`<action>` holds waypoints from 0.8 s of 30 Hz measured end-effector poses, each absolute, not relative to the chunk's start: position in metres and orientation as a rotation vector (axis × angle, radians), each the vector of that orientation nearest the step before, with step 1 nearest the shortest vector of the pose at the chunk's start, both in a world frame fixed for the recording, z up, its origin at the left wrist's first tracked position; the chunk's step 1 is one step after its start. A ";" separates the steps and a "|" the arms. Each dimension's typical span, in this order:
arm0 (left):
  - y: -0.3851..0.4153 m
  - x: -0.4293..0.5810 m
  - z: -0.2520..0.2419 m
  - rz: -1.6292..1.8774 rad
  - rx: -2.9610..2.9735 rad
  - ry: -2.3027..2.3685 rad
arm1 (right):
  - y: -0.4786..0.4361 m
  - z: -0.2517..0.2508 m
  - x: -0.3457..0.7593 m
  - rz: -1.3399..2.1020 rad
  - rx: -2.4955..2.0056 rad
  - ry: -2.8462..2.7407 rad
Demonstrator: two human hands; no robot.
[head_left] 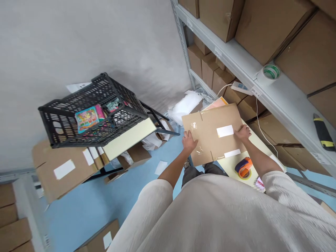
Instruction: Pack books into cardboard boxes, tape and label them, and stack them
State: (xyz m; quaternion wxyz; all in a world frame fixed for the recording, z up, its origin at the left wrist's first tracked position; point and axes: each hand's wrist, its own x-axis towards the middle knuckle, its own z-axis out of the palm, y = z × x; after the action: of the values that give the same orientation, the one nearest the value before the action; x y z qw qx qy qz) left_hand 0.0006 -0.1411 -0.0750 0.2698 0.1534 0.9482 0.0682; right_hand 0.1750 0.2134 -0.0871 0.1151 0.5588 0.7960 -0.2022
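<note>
A flattened cardboard box (210,122) with slits along its edges, shiny strips of clear tape and white labels is held in front of my body. My left hand (189,141) grips its left edge, fingers on the face near the tape. At the opposite edge, my right hand (243,132) holds the cardboard beside a white label; some of its fingers are hidden. Under and right of the cardboard is a pale yellow tabletop (228,167). On it, below my right hand, lies an orange and dark blue tape dispenser (243,168).
A black plastic crate (91,105) with colourful packets stands on another pale table (131,136) at left. Stacked flattened cardboard (65,171) lies beside it. Metal shelving (236,66) at right holds boxes, a tape roll (271,72) and a yellow-black cutter (324,133). A white cable (258,122) hangs there.
</note>
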 end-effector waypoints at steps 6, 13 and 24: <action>-0.150 -0.037 -0.046 0.304 0.483 2.658 | 0.189 -0.067 0.179 -0.629 1.732 2.357; -0.147 -0.102 -0.034 0.287 0.629 2.630 | 0.141 -0.048 0.180 -0.633 1.918 2.291; -0.119 -0.169 -0.013 0.294 1.081 2.473 | 0.039 -0.022 0.205 -0.651 2.376 1.923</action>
State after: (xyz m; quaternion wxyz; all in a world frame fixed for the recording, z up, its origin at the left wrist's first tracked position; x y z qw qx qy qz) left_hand -0.1692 -0.1188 -0.0133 0.2120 0.3890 0.8902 0.1058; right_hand 0.2047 0.0385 -0.0220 0.0084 0.7602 0.6153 -0.2084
